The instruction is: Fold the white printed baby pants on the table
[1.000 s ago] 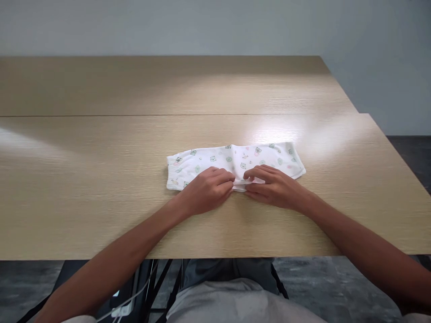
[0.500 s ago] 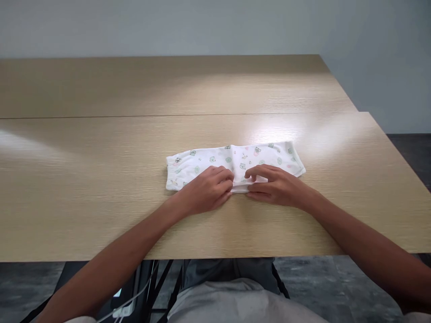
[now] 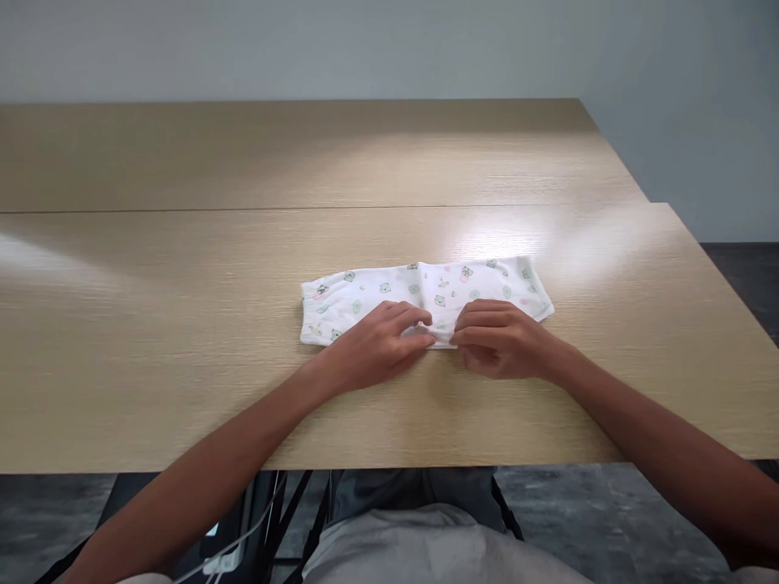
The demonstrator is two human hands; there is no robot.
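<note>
A folded pair of white baby pants [image 3: 389, 285], printed with small bears in green and pink, lies lengthwise across the table. Its gathered waistband is at the left and a hemmed leg end at the right. Over the middle of the near edge rests my left hand [image 3: 386, 341], thumb and forefinger apart on the cloth. Just to its right, my right hand [image 3: 502, 337] has its fingers curled together on that same near edge, pinching the fabric. The fingertips of the right hand are partly hidden.
The pale wooden table [image 3: 182, 389] has a seam where a second tabletop [image 3: 304, 154] meets it, with a grey wall [image 3: 365, 49] behind. Below the front edge are a dark chair-like frame and a white power strip [image 3: 224, 561] with a cable.
My left hand's fingers have parted from their curled grip, its tips shifting slightly right. My right hand's fingers have closed onto the near edge. The pants lie nearly the same.
</note>
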